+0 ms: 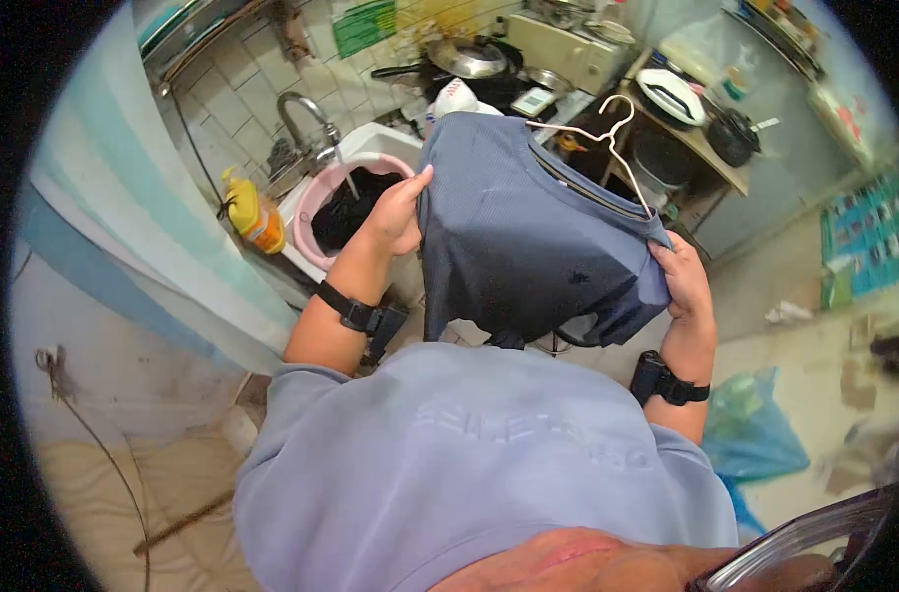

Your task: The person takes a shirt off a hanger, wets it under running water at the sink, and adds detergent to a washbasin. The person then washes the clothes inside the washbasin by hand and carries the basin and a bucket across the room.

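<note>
- Head view: here you are, with the blue shirt spread in front of you, just right of the pink basin.
- Your left hand pinches the shirt's edge on the side nearest the basin.
- Your right hand grips the opposite edge by the collar, on the side farthest from the basin.
- Look at the line: the shirt's longest stretch runs hand to hand, slanting from beside the basin off to the right and nearer you.
- Neck opening points away from you, turned from the basin; the hem hangs towards your body.
- Pale hanger at the neck, hook pointing away from you.
- Water runs from the tap into the basin, where dark cloth lies.
- Left of the basin, a yellow bottle.
</note>
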### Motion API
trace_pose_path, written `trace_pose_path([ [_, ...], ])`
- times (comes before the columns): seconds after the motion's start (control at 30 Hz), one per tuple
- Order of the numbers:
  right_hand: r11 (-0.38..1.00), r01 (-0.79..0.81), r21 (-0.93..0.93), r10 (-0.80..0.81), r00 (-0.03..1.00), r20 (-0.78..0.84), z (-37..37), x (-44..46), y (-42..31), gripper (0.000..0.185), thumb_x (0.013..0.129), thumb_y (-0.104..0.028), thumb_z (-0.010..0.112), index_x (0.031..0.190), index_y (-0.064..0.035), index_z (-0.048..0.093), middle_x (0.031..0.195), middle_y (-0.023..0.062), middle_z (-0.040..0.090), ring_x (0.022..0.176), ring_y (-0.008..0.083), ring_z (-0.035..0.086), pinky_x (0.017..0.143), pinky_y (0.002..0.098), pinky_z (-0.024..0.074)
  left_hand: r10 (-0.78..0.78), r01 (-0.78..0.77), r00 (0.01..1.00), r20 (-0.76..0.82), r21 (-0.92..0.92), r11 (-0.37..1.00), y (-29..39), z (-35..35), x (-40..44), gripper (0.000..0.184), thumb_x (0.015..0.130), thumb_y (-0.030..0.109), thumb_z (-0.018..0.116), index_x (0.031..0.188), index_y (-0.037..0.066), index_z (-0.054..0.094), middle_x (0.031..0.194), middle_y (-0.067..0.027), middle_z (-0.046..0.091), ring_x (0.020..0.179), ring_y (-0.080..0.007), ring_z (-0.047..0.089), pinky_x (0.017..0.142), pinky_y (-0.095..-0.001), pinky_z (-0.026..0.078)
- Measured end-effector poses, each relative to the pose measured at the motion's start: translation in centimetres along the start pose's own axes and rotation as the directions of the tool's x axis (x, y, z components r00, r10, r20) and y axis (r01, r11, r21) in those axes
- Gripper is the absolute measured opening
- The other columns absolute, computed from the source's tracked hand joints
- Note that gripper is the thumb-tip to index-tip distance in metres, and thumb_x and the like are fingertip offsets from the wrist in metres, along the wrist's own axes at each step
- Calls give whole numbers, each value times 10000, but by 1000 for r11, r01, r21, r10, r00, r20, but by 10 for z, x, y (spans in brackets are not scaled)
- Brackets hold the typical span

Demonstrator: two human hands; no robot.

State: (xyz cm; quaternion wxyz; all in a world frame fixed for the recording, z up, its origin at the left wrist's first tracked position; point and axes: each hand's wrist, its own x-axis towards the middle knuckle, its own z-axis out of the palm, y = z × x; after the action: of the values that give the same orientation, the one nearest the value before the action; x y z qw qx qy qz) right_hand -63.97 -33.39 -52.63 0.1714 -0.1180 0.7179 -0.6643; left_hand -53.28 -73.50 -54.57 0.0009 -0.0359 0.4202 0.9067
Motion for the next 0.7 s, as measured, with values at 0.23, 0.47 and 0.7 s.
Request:
trace_pose_path([
  [0.23, 988, -143, 53, 129, 968, 216, 60, 102, -12, 240, 863, -108, 539, 1069, 11, 564, 935, 62, 629, 766, 132, 601, 705, 263, 481, 57, -83, 966, -253, -90, 993, 19, -61, 13, 432, 968, 275, 425, 1235, -64, 447, 1217, -141, 539, 1070, -248, 551, 938, -391, 436],
  [0.47, 975, -197, 104, 145, 915, 376, 158, 198, -32, 224, 860, -70, 526, 1062, 19, 565, 861, 64, 640, 676, 154, 602, 637, 291, 494, 43, -108, 911, -410, -135, 985, 50, -146, 38, 427, 957, 311, 440, 1236, -11, 472, 1198, -117, 561, 1056, -246, 565, 934, -389, 439],
  [0.7, 946, -220, -238, 306, 848, 432, 269, 283, 3, 235, 885, -77, 512, 1094, 27, 543, 899, 82, 642, 704, 155, 623, 649, 289, 509, -76, -112, 889, -452, -374, 921, 48, -262, 76, 472, 973, 396, 339, 1177, 19, 536, 1174, -115, 590, 1062, -271, 568, 954, -416, 417],
])
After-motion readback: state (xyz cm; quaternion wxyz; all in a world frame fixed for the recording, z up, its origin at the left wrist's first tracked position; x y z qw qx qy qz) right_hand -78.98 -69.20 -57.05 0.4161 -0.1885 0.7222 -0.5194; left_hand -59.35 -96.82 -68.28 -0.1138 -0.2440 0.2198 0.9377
